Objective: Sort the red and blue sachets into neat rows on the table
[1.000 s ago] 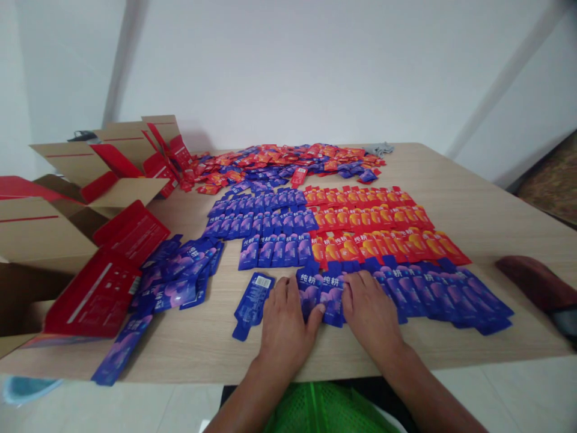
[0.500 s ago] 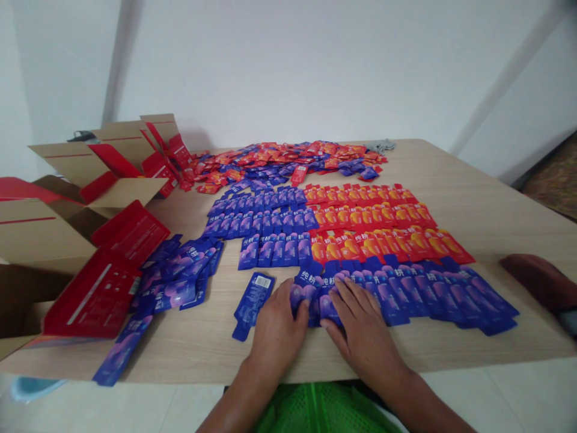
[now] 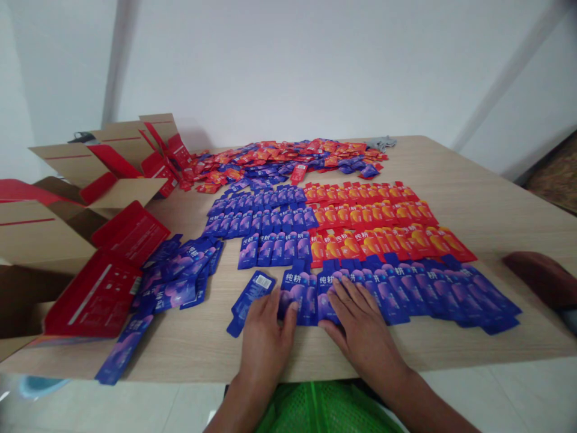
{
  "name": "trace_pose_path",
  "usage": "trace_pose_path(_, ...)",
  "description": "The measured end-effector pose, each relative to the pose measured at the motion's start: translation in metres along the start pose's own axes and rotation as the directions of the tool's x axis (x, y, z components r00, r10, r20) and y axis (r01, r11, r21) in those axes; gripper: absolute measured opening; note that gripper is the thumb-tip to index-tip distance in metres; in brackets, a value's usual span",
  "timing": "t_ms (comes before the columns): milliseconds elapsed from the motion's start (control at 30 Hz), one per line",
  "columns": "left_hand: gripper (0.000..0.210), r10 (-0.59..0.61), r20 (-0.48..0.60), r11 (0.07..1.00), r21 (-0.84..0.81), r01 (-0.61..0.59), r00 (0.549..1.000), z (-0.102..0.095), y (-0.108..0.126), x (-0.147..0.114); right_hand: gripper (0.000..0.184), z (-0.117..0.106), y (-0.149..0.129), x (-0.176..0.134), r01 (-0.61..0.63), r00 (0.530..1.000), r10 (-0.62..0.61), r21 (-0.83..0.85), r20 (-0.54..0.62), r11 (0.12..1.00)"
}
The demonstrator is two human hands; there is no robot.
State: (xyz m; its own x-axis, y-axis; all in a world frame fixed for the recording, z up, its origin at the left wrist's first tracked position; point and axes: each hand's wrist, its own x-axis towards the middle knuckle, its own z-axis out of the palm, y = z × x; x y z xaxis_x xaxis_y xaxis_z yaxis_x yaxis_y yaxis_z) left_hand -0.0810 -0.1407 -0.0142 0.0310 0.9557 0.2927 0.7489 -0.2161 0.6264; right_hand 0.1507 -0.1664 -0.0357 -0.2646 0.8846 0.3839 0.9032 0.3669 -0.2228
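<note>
A row of overlapping blue sachets (image 3: 419, 288) printed with purple fruit runs along the front of the table. My right hand (image 3: 360, 316) lies flat on the left part of this row, fingers stretched and slightly spread. At the row's left end is a blue sachet (image 3: 294, 284), face up. My left hand (image 3: 267, 337) rests over its lower left edge, thumb and fingers apart. Beside those fingers, to the left, lies another blue sachet (image 3: 247, 300) showing its barcode side, tilted and partly covered by the hand.
Behind are rows of blue sachets (image 3: 274, 248) and orange-red sachets (image 3: 360, 215). Farther back, a mixed heap of sachets (image 3: 279, 157) spreads along the wall. Open red cartons (image 3: 97, 294) stand at the left, near a loose blue pile (image 3: 184, 270). A dark red item (image 3: 534, 279) sits at the right edge.
My left hand has shifted left, uncovering more of the row's end sachet, which now lies straighter. The barcode-side sachet has slid slightly left. My right hand has stayed put.
</note>
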Motion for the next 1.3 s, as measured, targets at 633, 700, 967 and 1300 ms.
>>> trace_pose_path(633, 0.054, 0.223, 0.253, 0.942, 0.192, -0.274, 0.941, 0.003, 0.008, -0.006, 0.049, 0.0, -0.001, -0.001, -0.001, 1.0, 0.001, -0.015, -0.003, 1.0)
trace_pose_path(700, 0.055, 0.222, 0.257, 0.944, 0.185, -0.273, 0.941, 0.004, 0.008, -0.007, 0.05, 0.0, -0.001, -0.001, 0.005, 1.0, -0.005, -0.027, 0.001, 1.0)
trace_pose_path(967, 0.05, 0.23, 0.075, 0.945, 0.22, -0.241, 0.97, -0.029, -0.016, 0.0, 0.058, -0.006, -0.003, -0.002, -0.012, 1.0, 0.012, -0.029, 0.018, 1.0)
trace_pose_path(1300, 0.038, -0.119, 0.215, 0.972, 0.224, 0.07, 0.969, -0.059, -0.066, 0.046, 0.052, -0.007, -0.004, -0.002, -0.022, 1.0, 0.022, 0.002, -0.018, 1.0)
